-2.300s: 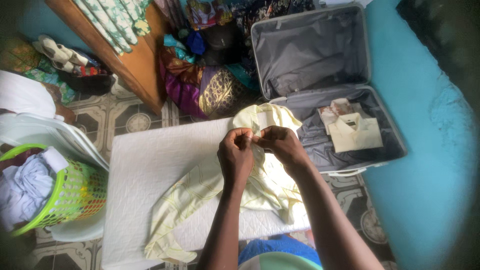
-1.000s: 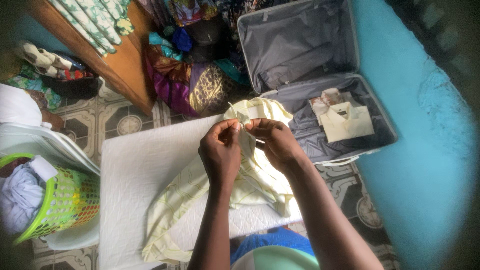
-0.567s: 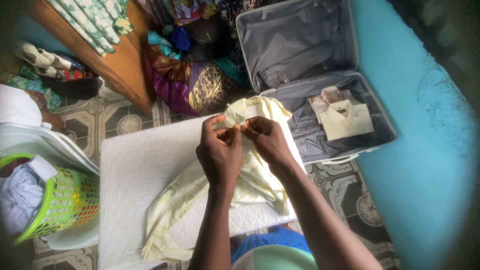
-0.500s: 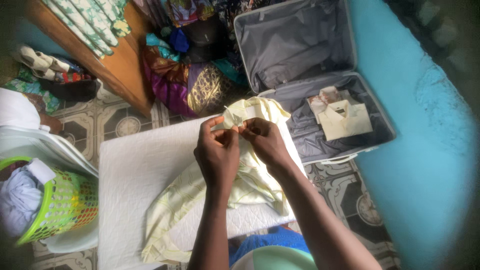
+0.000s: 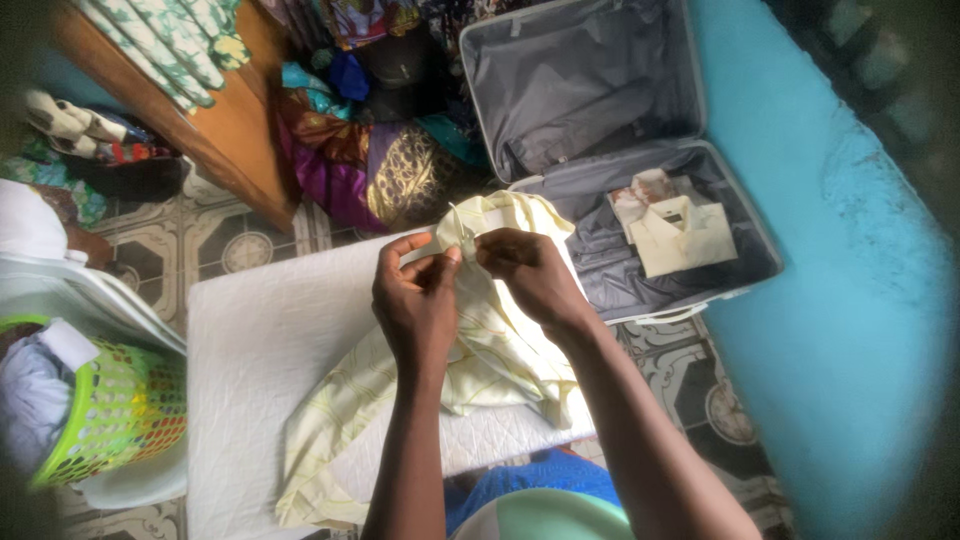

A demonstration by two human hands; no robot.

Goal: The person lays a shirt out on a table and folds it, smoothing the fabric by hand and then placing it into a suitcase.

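Observation:
A pale yellow striped shirt (image 5: 350,400) lies crumpled on a white padded board (image 5: 270,340). My left hand (image 5: 415,300) and my right hand (image 5: 525,275) meet above its upper part, each pinching the fabric near the collar between thumb and fingers. One sleeve trails down toward the board's near left corner. The cloth under my palms is hidden.
An open grey suitcase (image 5: 600,120) lies on the floor at the right with a folded cream shirt (image 5: 685,235) inside. A green laundry basket (image 5: 95,410) with clothes stands at the left. Piled colourful fabrics (image 5: 390,170) and a wooden panel (image 5: 230,130) lie behind the board, a turquoise wall (image 5: 850,330) at right.
Both hands have stayed pinched together on the shirt's upper part, working the fabric with small finger movements. The view has drifted, so everything sits slightly further left and up.

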